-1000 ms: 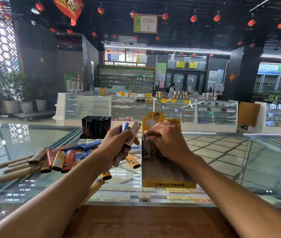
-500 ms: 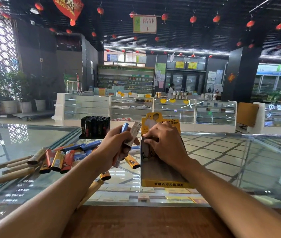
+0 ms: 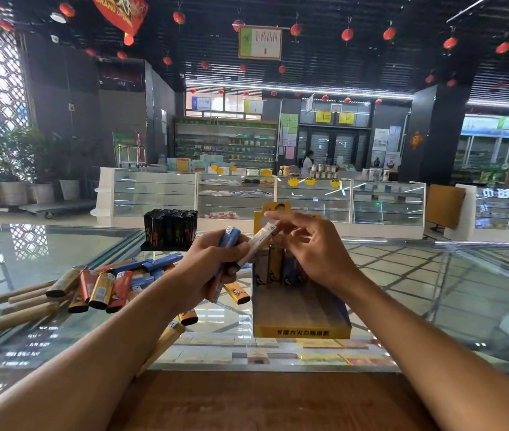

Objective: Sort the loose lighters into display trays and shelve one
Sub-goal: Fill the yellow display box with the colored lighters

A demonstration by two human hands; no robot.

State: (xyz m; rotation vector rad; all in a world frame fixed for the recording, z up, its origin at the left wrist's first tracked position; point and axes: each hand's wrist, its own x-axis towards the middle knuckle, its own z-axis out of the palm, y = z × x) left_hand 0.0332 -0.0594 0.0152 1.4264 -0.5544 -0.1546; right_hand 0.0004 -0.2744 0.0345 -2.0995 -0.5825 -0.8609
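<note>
Sorting looks early: the yellow tray point(image 3: 303, 331) holds one far row, and the loose pile point(image 3: 100, 286) lies left, near a full black tray point(image 3: 169, 227). Nothing looks shelved. The left hand point(image 3: 206, 269) grips a bundle — the right hand point(image 3: 318, 253) fingers its white lighter point(image 3: 256, 244), pinch unclear. Room: the tray's near rows and the glass point(image 3: 433, 290) to the right.

lighters point(image 3: 273, 264) in tray point(image 3: 301, 309): partly behind right hand point(image 3: 315, 253) | tray label point(image 3: 303, 332): blurred | forearms point(image 3: 433, 353): cut by bottom edge
</note>
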